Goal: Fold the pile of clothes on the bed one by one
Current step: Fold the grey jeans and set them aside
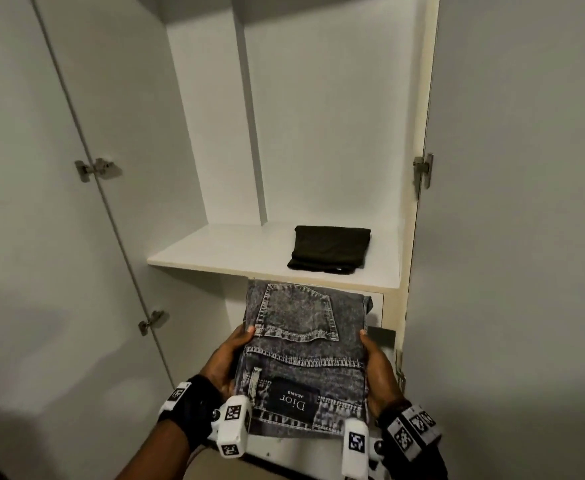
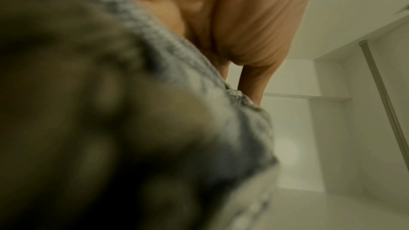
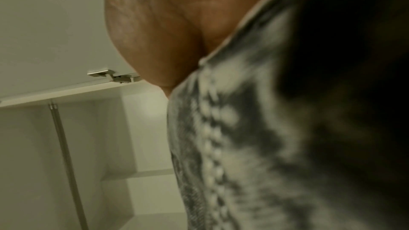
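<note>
A folded pair of grey acid-washed jeans, back pocket and black label up, is carried level in front of an open white wardrobe, just below its shelf edge. My left hand grips the jeans' left edge, thumb on top and fingers hidden underneath. On the right edge my right hand holds it the same way. The wrist views are filled with blurred denim next to each palm. A folded dark garment lies on the shelf.
The white shelf has bare room left of the dark garment. Both wardrobe doors stand swung wide, with metal hinges on them. A vertical divider splits the space above the shelf. A lower compartment sits under the shelf.
</note>
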